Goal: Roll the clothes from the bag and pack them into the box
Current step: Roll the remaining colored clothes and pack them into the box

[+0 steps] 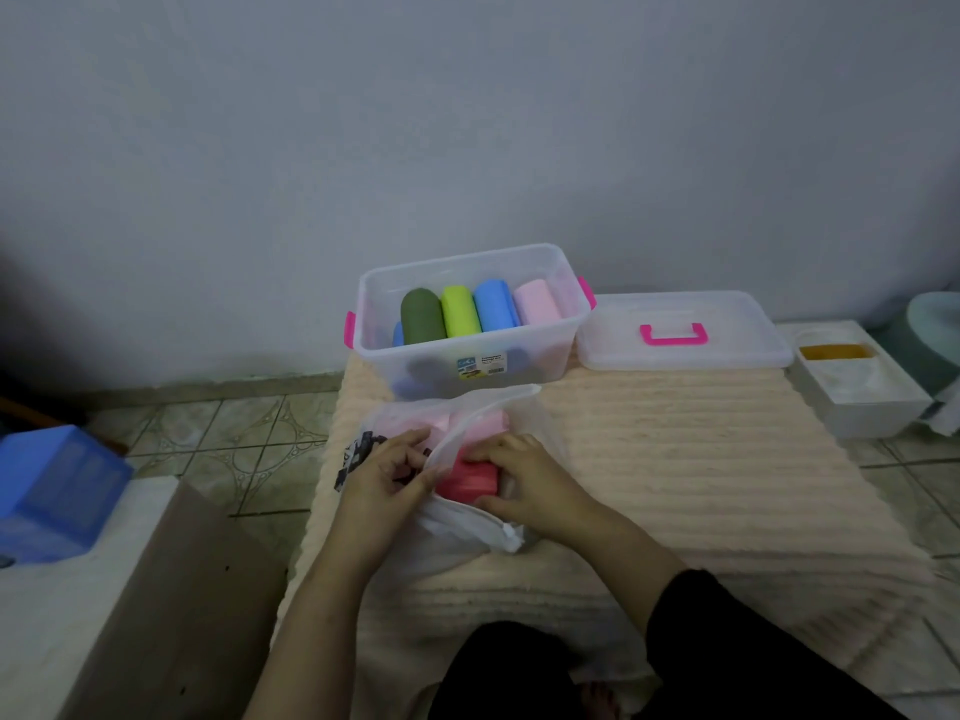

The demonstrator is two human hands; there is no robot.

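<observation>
A clear plastic box (pixel 540 356) with pink latches stands at the far end of the cream mat. Inside lie rolled clothes: a dark green roll (pixel 422 317), a lime roll (pixel 460 311), a blue roll (pixel 493 306) and a pale pink roll (pixel 537 302). In front of it lies a translucent white bag (pixel 467 522) with pale pink cloth (pixel 441 420) inside. My left hand (pixel 387 470) pinches the bag's open edge. My right hand (pixel 524 478) grips a red folded garment (pixel 470 483) at the bag's mouth.
The box lid (pixel 727 350) with a pink handle lies right of the box. A white tub (pixel 857 392) sits further right. A blue container (pixel 52 491) stands at the left on a white ledge. Tiled floor surrounds the cream mat (pixel 701 485).
</observation>
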